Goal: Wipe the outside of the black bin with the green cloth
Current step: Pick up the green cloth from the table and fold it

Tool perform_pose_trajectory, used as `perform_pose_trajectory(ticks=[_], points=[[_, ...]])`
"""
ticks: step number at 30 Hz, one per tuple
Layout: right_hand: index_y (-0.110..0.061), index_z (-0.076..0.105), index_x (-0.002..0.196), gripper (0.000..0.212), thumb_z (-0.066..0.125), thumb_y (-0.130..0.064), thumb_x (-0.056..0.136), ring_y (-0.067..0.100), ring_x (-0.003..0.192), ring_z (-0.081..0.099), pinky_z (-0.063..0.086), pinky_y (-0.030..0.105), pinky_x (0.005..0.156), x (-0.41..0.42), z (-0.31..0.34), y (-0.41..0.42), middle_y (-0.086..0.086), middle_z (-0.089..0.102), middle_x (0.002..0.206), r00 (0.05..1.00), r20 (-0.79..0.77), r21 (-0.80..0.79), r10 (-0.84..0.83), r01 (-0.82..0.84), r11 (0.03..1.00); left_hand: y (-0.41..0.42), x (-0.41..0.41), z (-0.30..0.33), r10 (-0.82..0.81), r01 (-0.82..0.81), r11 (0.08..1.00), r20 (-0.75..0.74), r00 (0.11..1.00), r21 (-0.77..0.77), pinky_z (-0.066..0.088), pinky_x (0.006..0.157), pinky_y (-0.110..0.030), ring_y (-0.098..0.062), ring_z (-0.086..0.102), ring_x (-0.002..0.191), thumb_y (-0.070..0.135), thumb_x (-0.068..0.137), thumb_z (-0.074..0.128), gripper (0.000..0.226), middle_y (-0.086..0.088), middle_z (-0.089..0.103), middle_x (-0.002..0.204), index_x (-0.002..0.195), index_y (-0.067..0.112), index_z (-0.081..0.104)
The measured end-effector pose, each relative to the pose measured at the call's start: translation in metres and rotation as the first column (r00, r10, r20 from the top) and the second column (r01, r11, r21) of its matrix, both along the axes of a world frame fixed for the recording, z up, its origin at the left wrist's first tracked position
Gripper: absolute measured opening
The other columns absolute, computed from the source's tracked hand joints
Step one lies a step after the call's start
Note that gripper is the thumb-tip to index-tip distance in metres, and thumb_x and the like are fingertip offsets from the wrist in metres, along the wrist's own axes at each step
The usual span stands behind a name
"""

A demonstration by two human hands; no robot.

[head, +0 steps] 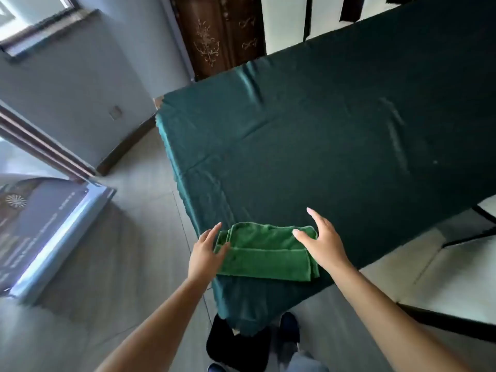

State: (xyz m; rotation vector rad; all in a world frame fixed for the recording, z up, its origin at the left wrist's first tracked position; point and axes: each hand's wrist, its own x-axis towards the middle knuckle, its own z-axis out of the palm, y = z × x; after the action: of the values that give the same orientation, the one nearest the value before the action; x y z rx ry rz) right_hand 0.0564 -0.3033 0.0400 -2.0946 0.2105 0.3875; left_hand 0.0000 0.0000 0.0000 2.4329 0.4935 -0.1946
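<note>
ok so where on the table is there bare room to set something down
Most of the dark green tablecloth beyond the green cloth is bare. The near corner is crowded: left hand and right hand flank the cloth.

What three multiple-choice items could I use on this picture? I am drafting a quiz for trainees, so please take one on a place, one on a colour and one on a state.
1. Where does the green cloth lie?
A. On the floor
B. On the near corner of the covered table
C. Over a chair

2. What colour is the table's cover?
A. Dark green
B. White
C. Red

3. How is the cloth lying?
A. Crumpled in a ball
B. Hanging from a hand
C. Folded flat

Key: 1 B, the cloth rests on the table close to the person, near its corner. 2 A, the cover is dark green, deeper than the brighter cloth. 3 C, the layered edges show it folded and flat, with the left hand at one end and the right hand at the other, fingers straight.
</note>
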Motion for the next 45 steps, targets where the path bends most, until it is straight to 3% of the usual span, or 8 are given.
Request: perform_pose_trajectory(ticks=[9, 16, 20, 27, 31, 34, 40, 45], points=[[-0.037, 0.036, 0.154, 0.076, 0.069, -0.050, 0.087, 0.030, 0.128, 0.054, 0.053, 0.046, 0.097, -0.012, -0.031, -0.004, 0.004, 0.050, 0.145, 0.979, -0.188, -0.325, 0.082, -0.141, 0.935, -0.032, 0.011, -0.012, 0.183, -0.168, 0.978, -0.127, 0.975, 0.121, 0.049, 0.101, -0.047, -0.033, 0.052, 0.127, 0.049, 0.092, 0.072, 0.077, -0.011, 0.052, 0.138, 0.157, 0.028, 0.037], [-0.040, 0.030, 0.154, 0.083, 0.072, -0.052, 0.084, 0.033, 0.115, 0.063, 0.054, 0.041, 0.088, -0.018, -0.040, 0.007, 0.004, 0.055, 0.137, 0.955, -0.258, -0.352, 0.145, -0.233, 0.907, -0.045, 0.011, -0.008, 0.152, -0.165, 0.985, -0.199, 0.968, -0.047, 0.062, 0.073, -0.038, -0.019, 0.069, 0.087, 0.034, 0.090, 0.075, 0.067, 0.006, 0.063, 0.120, 0.148, 0.043, 0.044], [-0.038, 0.040, 0.152, 0.070, 0.071, -0.032, 0.089, 0.032, 0.117, 0.058, 0.053, 0.043, 0.092, -0.029, -0.043, 0.012, 0.003, 0.066, 0.122, 0.969, -0.162, -0.354, 0.187, -0.234, 0.905, -0.049, 0.007, -0.004, 0.131, -0.140, 0.989, -0.179, 0.975, -0.042, 0.056, 0.092, -0.045, -0.027, 0.060, 0.113, 0.024, 0.095, 0.068, 0.066, -0.002, 0.066, 0.121, 0.151, 0.042, 0.039], [-0.030, 0.065, 0.134, 0.044, 0.061, -0.013, 0.094, 0.019, 0.082, 0.061, 0.050, 0.033, 0.081, -0.037, -0.044, 0.009, -0.002, 0.058, 0.112, 0.978, -0.120, -0.132, 0.170, -0.186, 0.974, -0.052, -0.005, 0.016, 0.152, -0.167, 0.943, -0.076, 0.986, -0.288, 0.060, 0.076, -0.043, -0.021, 0.064, 0.089, 0.007, 0.097, 0.060, 0.049, 0.002, 0.066, 0.107, 0.129, 0.044, 0.058], [-0.028, 0.073, 0.119, 0.038, 0.059, -0.009, 0.090, 0.014, 0.088, 0.064, 0.051, 0.028, 0.084, -0.042, -0.024, 0.012, -0.006, 0.066, 0.111, 0.994, -0.098, 0.016, 0.044, -0.043, 0.999, -0.049, -0.018, 0.030, 0.243, -0.229, 0.861, -0.027, 0.970, -0.454, 0.063, 0.070, -0.033, -0.016, 0.064, 0.080, 0.002, 0.096, 0.061, 0.044, 0.004, 0.068, 0.101, 0.118, 0.039, 0.070], [-0.034, 0.076, 0.105, 0.037, 0.058, -0.009, 0.086, -0.001, 0.054, 0.050, 0.038, 0.012, 0.057, -0.048, 0.003, 0.022, -0.023, 0.065, 0.071, 0.996, -0.089, 0.198, -0.025, 0.043, 0.979, -0.034, -0.033, 0.034, 0.303, -0.268, 0.808, -0.019, 0.953, -0.525, 0.058, 0.065, -0.019, -0.015, 0.065, 0.083, 0.003, 0.096, 0.062, 0.046, 0.001, 0.068, 0.101, 0.112, 0.045, 0.071], [-0.036, 0.077, 0.102, 0.036, 0.057, -0.016, 0.079, 0.015, 0.050, 0.031, 0.028, 0.020, 0.046, -0.080, 0.068, 0.058, -0.012, 0.038, 0.052, 1.000, 0.000, 0.419, -0.007, 0.007, 0.908, 0.002, -0.077, 0.039, 0.333, -0.324, 0.690, -0.113, 0.936, -0.648, 0.058, 0.089, -0.050, -0.029, 0.059, 0.085, -0.004, 0.096, 0.062, 0.047, -0.015, 0.058, 0.095, 0.113, 0.038, 0.071], [-0.030, 0.078, 0.103, 0.035, 0.060, -0.016, 0.077, 0.034, 0.060, 0.030, 0.030, 0.036, 0.056, -0.133, 0.111, 0.102, -0.004, 0.049, 0.062, 0.992, 0.125, 0.521, -0.033, -0.037, 0.853, 0.038, -0.120, 0.043, 0.291, -0.319, 0.572, -0.177, 0.940, -0.756, 0.056, 0.091, -0.046, -0.020, 0.066, 0.082, -0.005, 0.098, 0.063, 0.039, -0.004, 0.063, 0.081, 0.127, 0.021, 0.068]])
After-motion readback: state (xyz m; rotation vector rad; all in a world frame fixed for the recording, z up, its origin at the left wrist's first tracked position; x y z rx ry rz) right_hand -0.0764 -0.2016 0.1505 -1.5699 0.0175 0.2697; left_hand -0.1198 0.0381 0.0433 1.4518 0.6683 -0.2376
